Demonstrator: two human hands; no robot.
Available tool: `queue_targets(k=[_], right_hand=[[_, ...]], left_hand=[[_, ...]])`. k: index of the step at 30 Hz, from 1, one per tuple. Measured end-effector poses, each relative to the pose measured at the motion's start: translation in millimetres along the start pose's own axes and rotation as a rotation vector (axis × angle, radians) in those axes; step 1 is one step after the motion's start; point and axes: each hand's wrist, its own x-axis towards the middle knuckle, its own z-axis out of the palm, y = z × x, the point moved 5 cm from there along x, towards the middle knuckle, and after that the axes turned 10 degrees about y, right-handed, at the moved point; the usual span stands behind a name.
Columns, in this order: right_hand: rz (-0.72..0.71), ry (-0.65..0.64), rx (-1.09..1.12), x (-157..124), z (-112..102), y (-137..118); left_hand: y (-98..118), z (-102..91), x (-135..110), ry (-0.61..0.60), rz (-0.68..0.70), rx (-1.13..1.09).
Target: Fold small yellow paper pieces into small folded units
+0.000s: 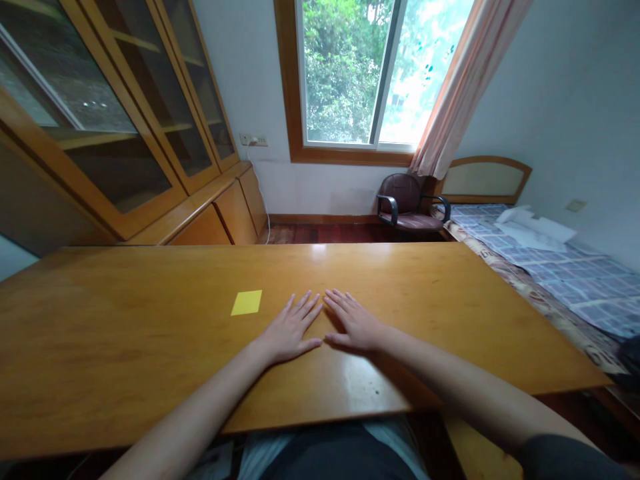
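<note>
My left hand (291,329) lies palm down on the wooden table (125,333), its fingers spread and holding nothing. Close beside it, my right hand (356,322) also rests on the tabletop with fingers stretched out and nothing in it. The fingertips of the two hands point toward each other with a narrow gap between them. To the left of my left hand, a yellow square of paper (247,303) lies flat on the table, apart from both hands.
Behind the table stand a glass-fronted cabinet (193,177) at the left and a brown armchair (404,200) under the window (345,73). A bed (560,273) with a checked sheet and white papers (537,230) runs along the right. The table's front edge is near my body.
</note>
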Motion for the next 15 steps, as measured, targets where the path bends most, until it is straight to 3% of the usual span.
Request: queue_targets(k=[7,15], right_hand=[[0.017,0.027,-0.044,-6.2,12.4,0.0],[0.035,0.035,-0.078,-6.9,12.1,1.6]], left_hand=[[-1.1,2.6,0.0,-0.018,-0.008,-0.025],[-2.4,5.8,0.4,0.013,-0.076,-0.006]])
